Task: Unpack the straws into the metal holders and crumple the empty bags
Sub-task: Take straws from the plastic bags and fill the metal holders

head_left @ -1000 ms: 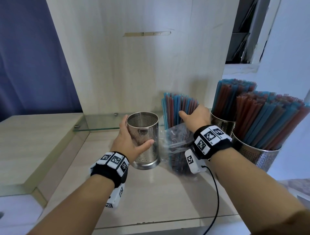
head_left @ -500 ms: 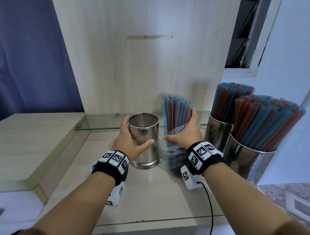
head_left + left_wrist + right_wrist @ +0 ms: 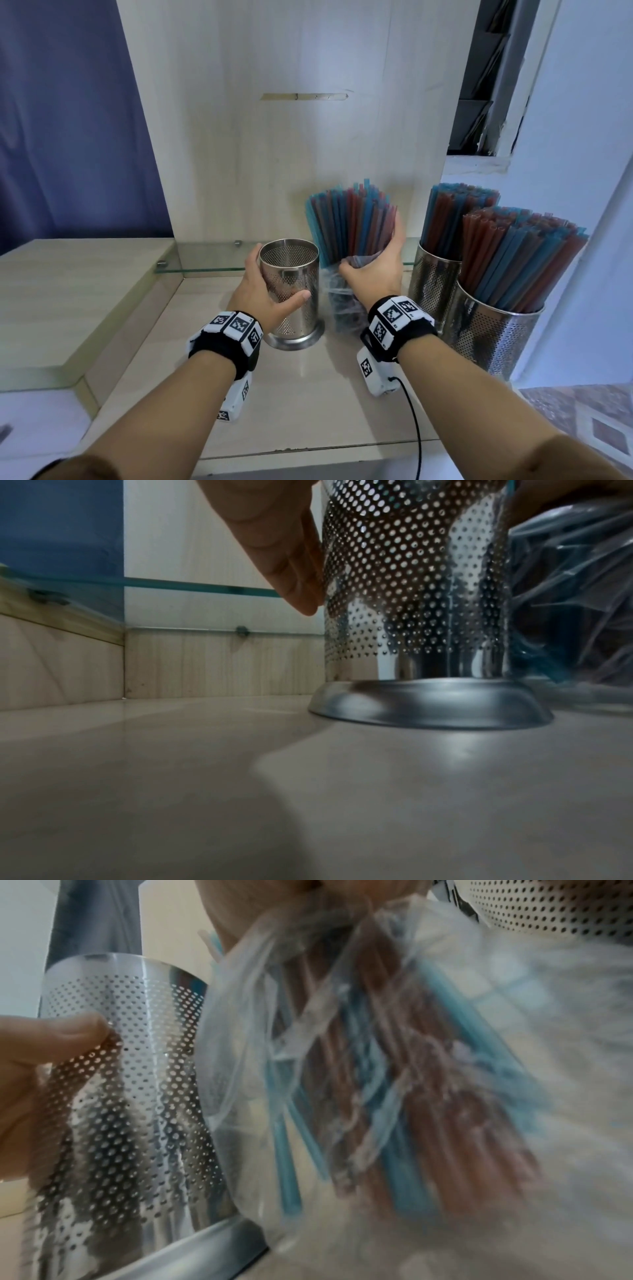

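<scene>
Since the earlier frames the right hand (image 3: 375,265) has closed round the straws (image 3: 352,219) at mid-height, where a second ago it lay flat across their tops; the bundle now stands more upright and fans out above the fingers. The thumb and fingers curl round the bundle just above the gathered mouth of the bag (image 3: 337,301), a clear plastic sleeve still wrapping the lower half of the straws. The bag's bottom rests on the counter (image 3: 308,394), touching the empty holder (image 3: 291,291) on its right side. The left hand (image 3: 263,294) clasps that holder, fingers behind, thumb across the front wall; the holder stands upright with its flared base flat on the counter. To the right stand two full holders (image 3: 493,335), packed with blue and red straws, one behind the other. A glass shelf (image 3: 205,253) runs along the wooden back panel (image 3: 291,137).
</scene>
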The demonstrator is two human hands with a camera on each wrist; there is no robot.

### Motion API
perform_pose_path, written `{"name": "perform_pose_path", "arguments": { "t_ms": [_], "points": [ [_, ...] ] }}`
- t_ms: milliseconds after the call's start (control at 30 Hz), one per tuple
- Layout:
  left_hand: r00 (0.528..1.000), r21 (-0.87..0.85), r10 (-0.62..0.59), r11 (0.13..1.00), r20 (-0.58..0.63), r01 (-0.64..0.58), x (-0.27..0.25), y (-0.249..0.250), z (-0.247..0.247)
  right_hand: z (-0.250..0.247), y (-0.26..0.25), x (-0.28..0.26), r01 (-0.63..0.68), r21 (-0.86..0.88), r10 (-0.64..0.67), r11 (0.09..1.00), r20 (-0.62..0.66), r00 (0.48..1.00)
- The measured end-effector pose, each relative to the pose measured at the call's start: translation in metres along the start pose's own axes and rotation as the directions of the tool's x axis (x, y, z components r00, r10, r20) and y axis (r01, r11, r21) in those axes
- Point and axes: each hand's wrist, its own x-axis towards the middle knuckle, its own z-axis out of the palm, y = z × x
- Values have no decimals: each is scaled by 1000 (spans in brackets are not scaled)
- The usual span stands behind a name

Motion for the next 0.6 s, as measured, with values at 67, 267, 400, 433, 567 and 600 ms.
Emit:
{"name": "perform_pose_path", "arguments": {
  "t_ms": [67,267,400,433,567,600],
  "points": [
    [1000,2,2,1000,3,-2,0,1,-1,1,1,2,27,40,-25,999,-34,999],
    [1000,7,8,1000,8,-8,1,-2,0,-4,7,10,-13,-378,106,926,225,969],
    [1000,-3,8,1000,10,-8,4,-5,1,-10,4,15,0,-432,117,902,246,962],
    [1000,-7,8,1000,8,-8,5,-6,2,-9,2,17,-5,-415,112,910,235,965],
    [1000,-16,3,1000,18,-3,5,-9,2,0,-5,31,-57,-348,127,936,182,975],
    [1000,-15,0,1000,21,0,5,-9,2,2,-5,34,-68,-346,136,936,176,975]
  ]
}}
